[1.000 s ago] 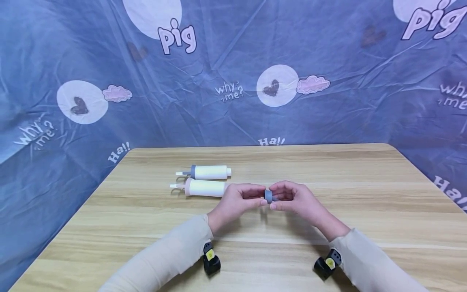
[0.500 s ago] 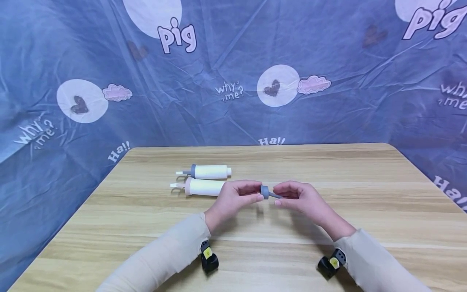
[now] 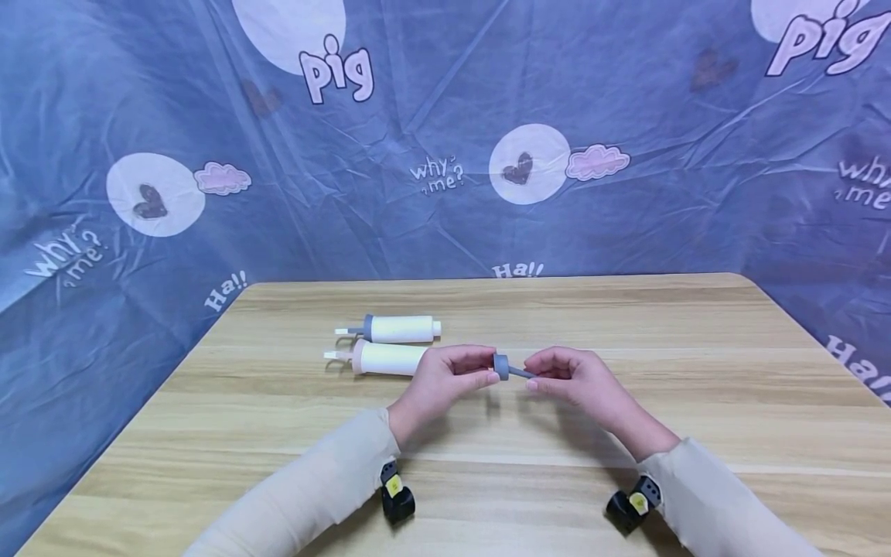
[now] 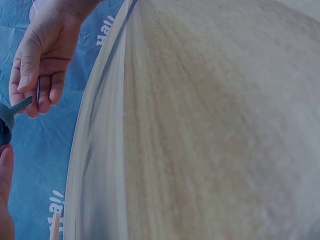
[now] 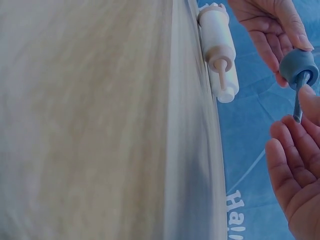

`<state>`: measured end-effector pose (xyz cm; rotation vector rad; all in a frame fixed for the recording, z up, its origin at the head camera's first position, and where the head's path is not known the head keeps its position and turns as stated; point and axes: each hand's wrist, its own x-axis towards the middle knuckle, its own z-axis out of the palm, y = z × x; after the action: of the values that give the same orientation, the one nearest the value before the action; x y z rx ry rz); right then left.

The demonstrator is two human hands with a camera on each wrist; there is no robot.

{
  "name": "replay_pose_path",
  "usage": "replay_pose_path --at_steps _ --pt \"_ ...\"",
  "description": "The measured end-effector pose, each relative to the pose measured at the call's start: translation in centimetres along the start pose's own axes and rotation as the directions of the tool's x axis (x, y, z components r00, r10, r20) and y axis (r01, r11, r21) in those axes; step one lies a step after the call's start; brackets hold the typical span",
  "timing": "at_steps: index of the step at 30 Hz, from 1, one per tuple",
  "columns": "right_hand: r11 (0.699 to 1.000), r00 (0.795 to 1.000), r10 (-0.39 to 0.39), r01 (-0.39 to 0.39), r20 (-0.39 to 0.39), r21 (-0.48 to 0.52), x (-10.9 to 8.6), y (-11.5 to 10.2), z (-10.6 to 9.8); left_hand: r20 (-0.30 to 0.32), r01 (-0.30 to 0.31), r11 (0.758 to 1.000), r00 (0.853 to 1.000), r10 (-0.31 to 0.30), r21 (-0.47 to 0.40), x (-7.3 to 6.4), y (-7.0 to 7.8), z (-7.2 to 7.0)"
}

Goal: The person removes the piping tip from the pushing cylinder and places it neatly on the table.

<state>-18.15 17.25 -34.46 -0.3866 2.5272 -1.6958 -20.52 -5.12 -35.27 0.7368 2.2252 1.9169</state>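
Note:
Above the table, a dark grey round cap with a thin stem (image 3: pixel 500 367) lies sideways between my two hands. My left hand (image 3: pixel 448 379) pinches the cap's rim between thumb and fingers. From the right, my right hand (image 3: pixel 578 379) has thumb and fingertips around the free end of the stem. The right wrist view shows the cap (image 5: pixel 295 64) with its hollow underside around the stem, which runs down to the right hand's fingers. In the left wrist view, the stem (image 4: pixel 21 104) points toward the right hand (image 4: pixel 47 57).
Two white cylinders lie side by side behind my left hand: one with a grey collar (image 3: pixel 402 329), one with a pink collar (image 3: pixel 390 359). Each has a thin white-tipped rod pointing left. The wooden table (image 3: pixel 626 309) ends at a blue printed cloth (image 3: pixel 445 224).
The cap has shifted slightly left with my left hand. My right hand has drawn back right from the cap along the stem, so more of the stem shows. The cylinders stay put.

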Motion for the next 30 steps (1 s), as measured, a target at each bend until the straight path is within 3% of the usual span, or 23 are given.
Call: replay_pose_path --at_steps 20,30 --pt "0.999 1.000 0.010 -0.010 -0.026 -0.035 -0.05 0.04 0.20 0.008 -0.007 1.000 1.000 0.007 0.011 -0.07 -0.09 -0.11" --pt "1.000 1.000 -0.001 0.000 -0.028 -0.028 0.03 0.06 0.39 0.035 0.017 1.000 0.999 -0.017 0.007 -0.14 0.13 -0.11"
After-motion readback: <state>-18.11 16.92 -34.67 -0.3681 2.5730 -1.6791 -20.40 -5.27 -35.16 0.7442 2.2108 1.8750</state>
